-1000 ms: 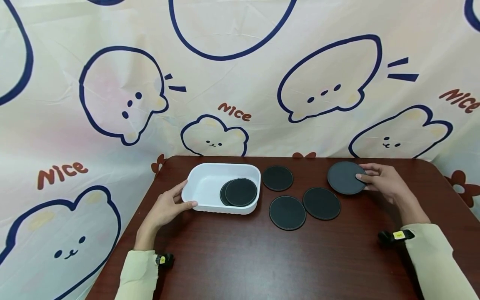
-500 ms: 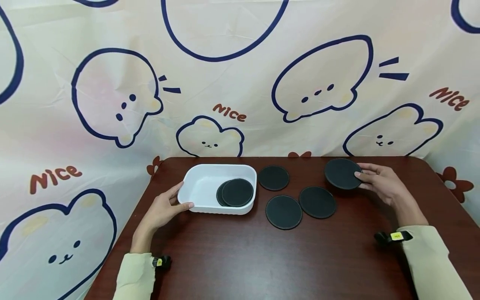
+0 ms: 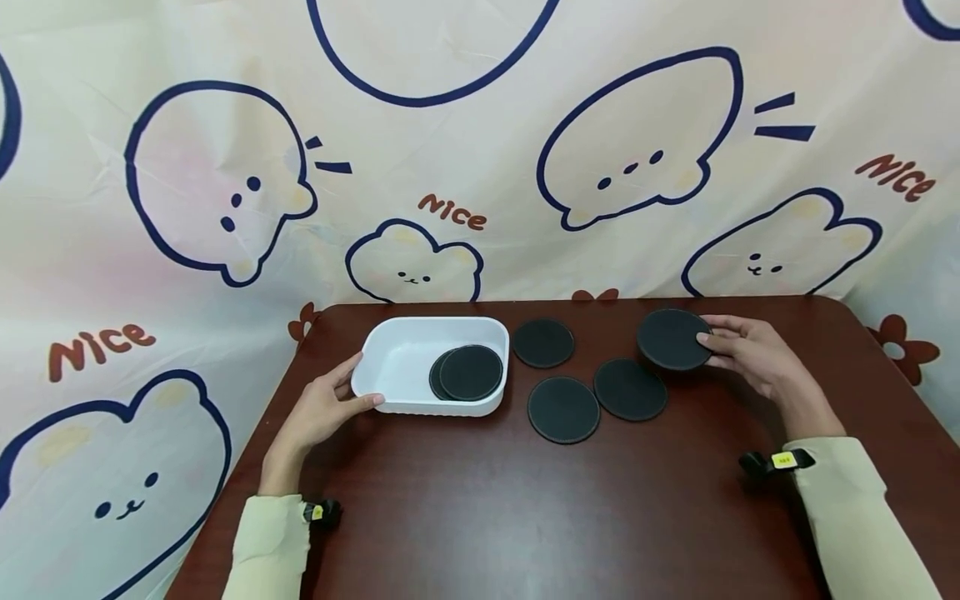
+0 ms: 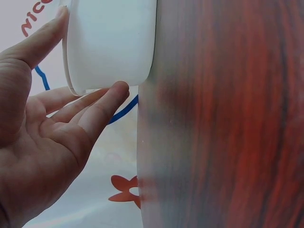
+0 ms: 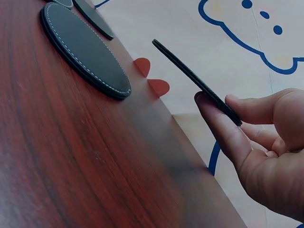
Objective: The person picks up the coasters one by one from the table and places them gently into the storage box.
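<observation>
My left hand (image 3: 318, 410) grips the left end of a white plastic tub (image 3: 393, 367), thumb at the rim and fingers against the end wall. Inside the tub, towards its right side, two round black coasters (image 3: 471, 372) lie overlapping. With thumb and fingers my right hand (image 3: 757, 354) pinches another black coaster (image 3: 671, 339) by its right edge. That coaster is held above the table, tilted; the right wrist view shows it nearly edge-on (image 5: 190, 76). Between tub and right hand lie three stitched coasters: one at the back (image 3: 543, 342), one in front (image 3: 563, 409), one to the right (image 3: 632, 390).
All of this stands on a dark reddish-brown wooden table (image 3: 525, 508). Close behind its far edge hangs a pale cloth (image 3: 517, 250) printed with cartoon bears. A small black device (image 3: 776, 461) is strapped to the right wrist, and a similar one (image 3: 322, 512) to the left.
My right hand has lifted the coaster and brought it slightly left, its tilt changing. The left hand stays on the tub. The head view has shifted a little.
</observation>
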`<state>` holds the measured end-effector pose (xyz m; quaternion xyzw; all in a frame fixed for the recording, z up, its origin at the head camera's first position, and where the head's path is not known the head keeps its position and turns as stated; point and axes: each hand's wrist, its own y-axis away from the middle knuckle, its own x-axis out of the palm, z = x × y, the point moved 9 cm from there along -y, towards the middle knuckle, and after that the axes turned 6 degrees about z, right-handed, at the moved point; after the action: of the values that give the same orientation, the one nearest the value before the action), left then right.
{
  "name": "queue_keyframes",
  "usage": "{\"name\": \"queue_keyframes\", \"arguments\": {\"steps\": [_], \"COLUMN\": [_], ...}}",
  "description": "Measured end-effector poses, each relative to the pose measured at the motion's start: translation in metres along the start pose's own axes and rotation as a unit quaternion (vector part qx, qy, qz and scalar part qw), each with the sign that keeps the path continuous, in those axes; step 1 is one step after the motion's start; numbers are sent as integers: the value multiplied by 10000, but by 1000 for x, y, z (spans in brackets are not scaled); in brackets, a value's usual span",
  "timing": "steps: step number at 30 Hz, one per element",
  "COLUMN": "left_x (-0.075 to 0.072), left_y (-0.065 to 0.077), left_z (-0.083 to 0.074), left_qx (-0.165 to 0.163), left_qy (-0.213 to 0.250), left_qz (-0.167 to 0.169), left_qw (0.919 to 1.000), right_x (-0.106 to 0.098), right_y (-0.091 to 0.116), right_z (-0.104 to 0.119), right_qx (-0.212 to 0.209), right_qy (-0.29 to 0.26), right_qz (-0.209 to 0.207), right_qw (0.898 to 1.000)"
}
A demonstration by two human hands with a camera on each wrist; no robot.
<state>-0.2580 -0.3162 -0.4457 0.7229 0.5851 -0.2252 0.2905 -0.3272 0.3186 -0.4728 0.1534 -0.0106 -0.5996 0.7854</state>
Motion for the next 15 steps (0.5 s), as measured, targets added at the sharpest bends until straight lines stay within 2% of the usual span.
{"name": "queue_keyframes", "arguments": {"steps": [9,15], "left_x": [-1,0], "left_y": [-2,-1], "left_z": [-2,-1], "left_qx": [3,1], "left_qy": [-22,-24], "left_qz": [-4,22], "left_qw": [10000,10000], "right_x": [14,28], "right_y": [2,1], "right_z": [2,4], "right_qx": [-59,-73], "right_qy": [-259,-185], "right_qz": [171,209], "right_qw": [9995,9996]}}
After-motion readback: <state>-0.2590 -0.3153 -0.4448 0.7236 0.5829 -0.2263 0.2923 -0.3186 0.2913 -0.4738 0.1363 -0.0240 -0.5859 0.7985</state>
